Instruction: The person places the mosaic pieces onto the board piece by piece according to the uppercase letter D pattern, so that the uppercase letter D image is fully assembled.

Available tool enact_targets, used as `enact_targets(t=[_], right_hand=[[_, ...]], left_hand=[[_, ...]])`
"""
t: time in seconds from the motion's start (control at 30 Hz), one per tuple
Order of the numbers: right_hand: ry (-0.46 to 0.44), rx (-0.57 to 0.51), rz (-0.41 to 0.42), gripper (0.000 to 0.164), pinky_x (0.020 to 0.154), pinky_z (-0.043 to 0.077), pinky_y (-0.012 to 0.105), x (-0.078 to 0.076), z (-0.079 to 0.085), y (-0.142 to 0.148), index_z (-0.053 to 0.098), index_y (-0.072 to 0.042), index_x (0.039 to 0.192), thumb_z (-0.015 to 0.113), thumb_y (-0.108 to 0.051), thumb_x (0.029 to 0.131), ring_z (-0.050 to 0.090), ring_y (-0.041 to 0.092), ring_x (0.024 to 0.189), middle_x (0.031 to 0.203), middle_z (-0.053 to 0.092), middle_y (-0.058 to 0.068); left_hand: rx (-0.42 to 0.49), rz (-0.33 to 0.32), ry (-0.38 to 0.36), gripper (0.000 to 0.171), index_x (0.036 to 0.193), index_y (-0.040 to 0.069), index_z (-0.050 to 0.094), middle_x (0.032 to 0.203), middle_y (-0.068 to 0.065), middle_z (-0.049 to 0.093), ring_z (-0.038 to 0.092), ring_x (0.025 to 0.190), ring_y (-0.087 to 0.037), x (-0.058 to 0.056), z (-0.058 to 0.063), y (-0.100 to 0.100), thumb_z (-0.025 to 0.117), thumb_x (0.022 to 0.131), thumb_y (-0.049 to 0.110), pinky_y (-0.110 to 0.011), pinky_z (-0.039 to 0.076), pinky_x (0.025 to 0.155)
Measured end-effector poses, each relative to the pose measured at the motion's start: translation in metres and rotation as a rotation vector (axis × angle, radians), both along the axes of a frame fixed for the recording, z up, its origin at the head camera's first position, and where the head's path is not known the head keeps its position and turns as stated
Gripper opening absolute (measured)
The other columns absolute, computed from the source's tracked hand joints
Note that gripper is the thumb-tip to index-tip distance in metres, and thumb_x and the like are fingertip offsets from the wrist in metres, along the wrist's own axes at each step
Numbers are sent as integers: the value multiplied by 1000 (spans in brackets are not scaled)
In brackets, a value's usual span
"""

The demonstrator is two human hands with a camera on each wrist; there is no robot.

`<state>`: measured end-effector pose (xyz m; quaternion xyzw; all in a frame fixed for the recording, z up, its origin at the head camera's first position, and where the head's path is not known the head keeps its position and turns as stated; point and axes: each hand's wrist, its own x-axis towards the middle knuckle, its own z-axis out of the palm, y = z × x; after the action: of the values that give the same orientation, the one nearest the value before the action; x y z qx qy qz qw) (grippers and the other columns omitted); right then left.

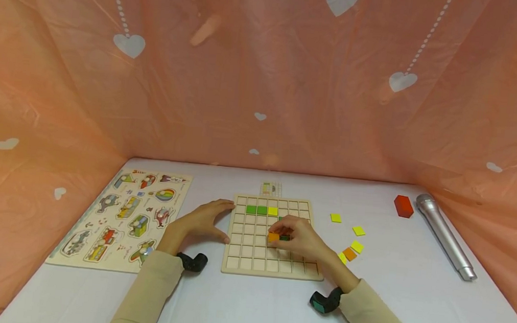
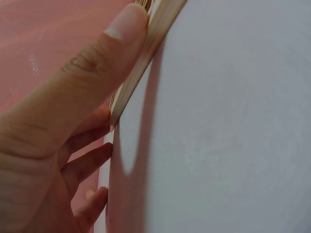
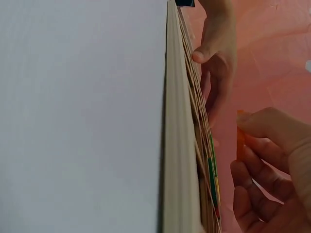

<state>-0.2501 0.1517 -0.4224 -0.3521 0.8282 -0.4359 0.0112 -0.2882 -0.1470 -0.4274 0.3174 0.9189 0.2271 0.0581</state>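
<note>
Right hand: the person's right hand (image 1: pixel 302 237), reaching in from four o'clock, pinches a small orange square tile (image 1: pixel 273 237) between thumb and fingers.
Orange tile: near the middle of the board, held just above its cells and apart from them.
Left hand: the person's left hand (image 1: pixel 200 223) has its fingers spread and loosely bent, thumb and fingertips against the board's nine o'clock edge.
Grid board: a pale wooden board with square cells (image 1: pixel 271 274), flat on the white-covered counter (image 1: pixel 245 309).
Tiles set in: two green square tiles (image 1: pixel 256 210) and a yellow square tile (image 1: pixel 272 211), side by side towards eleven o'clock; more green shows partly behind the right hand.
Loose tiles: four yellow (image 1: pixel 358 231) and one orange (image 1: pixel 349 254), around three o'clock of the board.
Twelve o'clock: a small printed grid card (image 1: pixel 271 189).
Nine o'clock: a cream picture-puzzle board (image 1: pixel 115 221) of vehicles.
Three o'clock, farther out: a silver microphone (image 1: pixel 445 237), a red block (image 1: pixel 404 206) near its head.
</note>
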Motion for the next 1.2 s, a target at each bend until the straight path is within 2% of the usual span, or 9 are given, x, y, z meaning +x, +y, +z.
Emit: enact_targets(t=[0.17,0.33,0.67,0.87,0.93,1.17,1.2], right_hand=[[44,17,-2,24,68,55,27,1,-2,-3,68,-6,99,76,-13,77,61,16,80,92,65,3],[17,16,-50,26,67,54,27,1,0,-1,69,-9,99,78,-16,76,60,16,79,90,63,0],[37,19,-109,26,72,54,42,-3,10,10,69,-2,100,76,-4,75,62,26,84,96,68,10],[10,51,-142,25,71,53,46,6,38,25,66,8,99,71,5,75,60,37,83,93,66,21],[17,68,-171,24,71,53,43,8,45,35,66,9,98,71,5,75,60,37,82,91,66,21],[24,133,-322,23,70,51,24,-20,14,95,70,-5,97,75,-9,75,58,16,81,90,66,3],[16,145,-338,23,70,51,23,-20,14,101,70,-5,97,75,-8,75,58,17,81,90,66,4]], left_hand=[[5,-1,4,93,138,-1,41,142,-18,40,34,132,-35,0,0,0,82,65,40,-48,29,110],[1,-12,15,93,137,-2,41,141,-19,41,35,132,-36,-1,0,-1,82,65,40,-49,30,109],[0,-5,6,93,137,-2,41,142,-18,40,34,132,-35,-1,0,0,83,65,39,-47,29,110],[1,1,0,93,138,-1,41,142,-17,40,34,133,-34,-1,0,0,83,65,39,-46,29,110],[3,0,3,93,138,-1,41,142,-17,40,34,133,-34,-1,0,0,82,65,40,-47,29,110],[-1,-2,4,94,138,-2,41,142,-18,40,34,133,-35,0,1,0,83,65,40,-48,29,110],[-1,-4,8,94,137,-2,41,142,-19,40,34,132,-36,0,2,0,83,65,40,-48,29,110]])
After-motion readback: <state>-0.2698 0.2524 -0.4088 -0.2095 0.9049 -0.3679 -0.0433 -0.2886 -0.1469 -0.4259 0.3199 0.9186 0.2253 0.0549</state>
